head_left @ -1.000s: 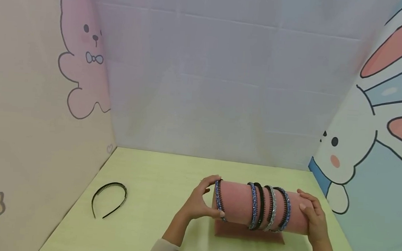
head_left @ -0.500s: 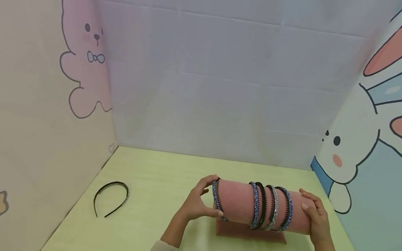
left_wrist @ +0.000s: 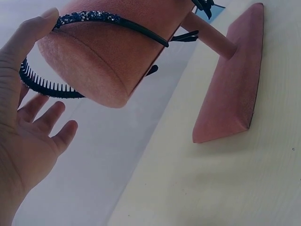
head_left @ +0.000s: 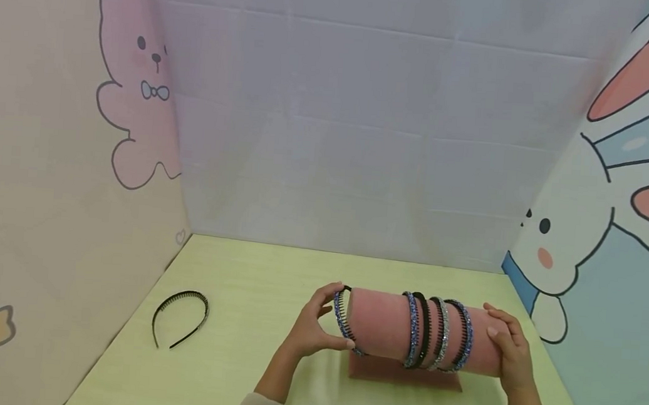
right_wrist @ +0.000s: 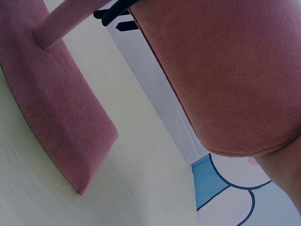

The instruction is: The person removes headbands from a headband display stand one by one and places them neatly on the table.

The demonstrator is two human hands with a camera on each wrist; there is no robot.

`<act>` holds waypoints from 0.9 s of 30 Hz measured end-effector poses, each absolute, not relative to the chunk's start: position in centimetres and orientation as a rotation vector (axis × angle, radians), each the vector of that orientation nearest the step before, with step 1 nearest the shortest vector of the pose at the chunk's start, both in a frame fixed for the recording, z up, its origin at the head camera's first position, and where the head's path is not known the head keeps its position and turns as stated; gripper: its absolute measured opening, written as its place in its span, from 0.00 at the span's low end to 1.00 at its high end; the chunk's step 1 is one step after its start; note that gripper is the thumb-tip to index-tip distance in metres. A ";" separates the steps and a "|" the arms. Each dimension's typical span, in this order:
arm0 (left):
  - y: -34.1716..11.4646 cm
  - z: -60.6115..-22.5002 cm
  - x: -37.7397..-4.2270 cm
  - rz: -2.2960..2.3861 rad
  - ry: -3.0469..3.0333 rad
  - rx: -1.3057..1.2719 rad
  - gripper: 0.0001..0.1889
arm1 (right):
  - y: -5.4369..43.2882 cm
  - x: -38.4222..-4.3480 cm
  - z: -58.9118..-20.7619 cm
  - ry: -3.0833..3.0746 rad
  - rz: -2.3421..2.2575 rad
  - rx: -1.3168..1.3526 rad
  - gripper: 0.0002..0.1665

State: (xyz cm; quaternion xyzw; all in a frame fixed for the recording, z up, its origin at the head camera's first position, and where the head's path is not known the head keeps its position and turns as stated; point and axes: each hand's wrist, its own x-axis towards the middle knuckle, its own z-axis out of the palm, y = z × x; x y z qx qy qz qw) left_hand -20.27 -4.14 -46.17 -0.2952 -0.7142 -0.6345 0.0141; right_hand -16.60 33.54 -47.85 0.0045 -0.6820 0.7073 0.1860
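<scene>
A padded pink headband holder stands at the front right of the table, its roll lying sideways on a post. At the roll's left end, my left hand pinches a blue glittery headband between thumb and fingers. The left wrist view shows this toothed headband partly beyond the roll's end, one arm still across the roll. My right hand grips the roll's right end, thumb in front. Farther right on the roll sit two blue headbands, a black one and a silver one.
A thin black toothed headband lies alone on the left of the pale table. The holder's flat pink base rests on the tabletop. Printed cloth walls with cartoon rabbits enclose the back and sides.
My left hand has moved slightly left, sliding the blue headband from around the roll's end to partly past it. The right hand keeps its grip. The other headbands stay put.
</scene>
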 end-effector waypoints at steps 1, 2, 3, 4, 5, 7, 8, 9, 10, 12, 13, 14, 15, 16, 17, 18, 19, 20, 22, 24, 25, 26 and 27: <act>-4.1 -46.2 -20.3 -1.990 -2.213 -0.917 0.49 | 33.5 -16.6 -47.9 -1.922 1.993 0.012 0.17; -4.2 -46.3 -20.2 -2.008 -2.199 -0.915 0.49 | 33.5 -16.6 -47.9 -1.923 1.992 0.011 0.17; -4.2 -46.3 -20.2 -2.026 -2.186 -0.911 0.49 | 33.6 -16.6 -47.9 -1.924 1.993 0.010 0.17; -4.2 -46.4 -20.2 -2.040 -2.174 -0.906 0.49 | 33.5 -16.6 -47.9 -1.924 1.993 0.010 0.17; -4.2 -46.5 -20.2 -2.056 -2.162 -0.902 0.49 | 33.5 -16.6 -47.9 -1.924 1.994 0.010 0.17; -4.3 -46.7 -20.1 -2.073 -2.155 -0.884 0.49 | 33.5 -16.6 -47.9 -1.922 1.996 0.016 0.16; -4.3 -46.8 -20.0 -2.076 -2.156 -0.871 0.49 | 33.5 -16.6 -47.9 -1.921 1.995 0.017 0.16; -4.4 -46.8 -20.0 -2.077 -2.157 -0.861 0.49 | 33.5 -16.6 -47.9 -1.920 1.994 0.019 0.16; -4.4 -46.9 -19.9 -2.076 -2.162 -0.851 0.49 | 33.5 -16.6 -47.9 -1.919 1.992 0.019 0.16; -4.5 -47.0 -19.8 -2.077 -2.170 -0.827 0.48 | 33.5 -16.6 -47.8 -1.920 1.988 0.017 0.16; -4.6 -47.0 -19.7 -2.075 -2.171 -0.820 0.48 | 33.5 -16.6 -47.8 -1.921 1.986 0.014 0.16; -4.7 -47.1 -19.7 -2.073 -2.172 -0.813 0.48 | 33.4 -16.5 -47.8 -1.924 1.984 0.010 0.16; -4.8 -47.1 -19.6 -2.072 -2.173 -0.807 0.48 | 33.4 -16.5 -47.8 -1.924 1.985 0.008 0.16; -4.9 -47.2 -19.5 -2.069 -2.172 -0.797 0.48 | 33.4 -16.5 -47.8 -1.924 1.987 0.006 0.16; -5.0 -47.2 -19.5 -2.069 -2.164 -0.790 0.48 | 33.4 -16.5 -47.8 -1.924 1.988 0.005 0.16; -5.2 -47.3 -19.4 -2.068 -2.164 -0.778 0.48 | 33.4 -16.5 -47.8 -1.922 1.991 0.005 0.16; -5.3 -47.3 -19.3 -2.072 -2.158 -0.768 0.48 | 33.4 -16.5 -47.8 -1.920 1.993 0.006 0.16; -5.4 -47.4 -19.3 -2.078 -2.154 -0.751 0.48 | 33.4 -16.4 -47.8 -1.919 1.995 0.006 0.16; -5.5 -47.6 -19.3 -2.087 -2.150 -0.713 0.48 | 33.4 -16.4 -47.8 -1.916 1.994 0.010 0.16; -5.7 -47.6 -19.2 -2.091 -2.158 -0.673 0.48 | 33.4 -16.5 -47.8 -1.912 1.993 0.017 0.16; -5.8 -47.7 -19.1 -2.091 -2.158 -0.658 0.48 | 33.4 -16.5 -47.8 -1.910 1.992 0.021 0.16; -5.8 -47.7 -19.1 -2.089 -2.161 -0.642 0.47 | 33.4 -16.5 -47.8 -1.911 1.990 0.025 0.16; -5.8 -47.8 -19.1 -2.083 -2.166 -0.629 0.47 | 33.4 -16.5 -47.7 -1.911 1.988 0.028 0.16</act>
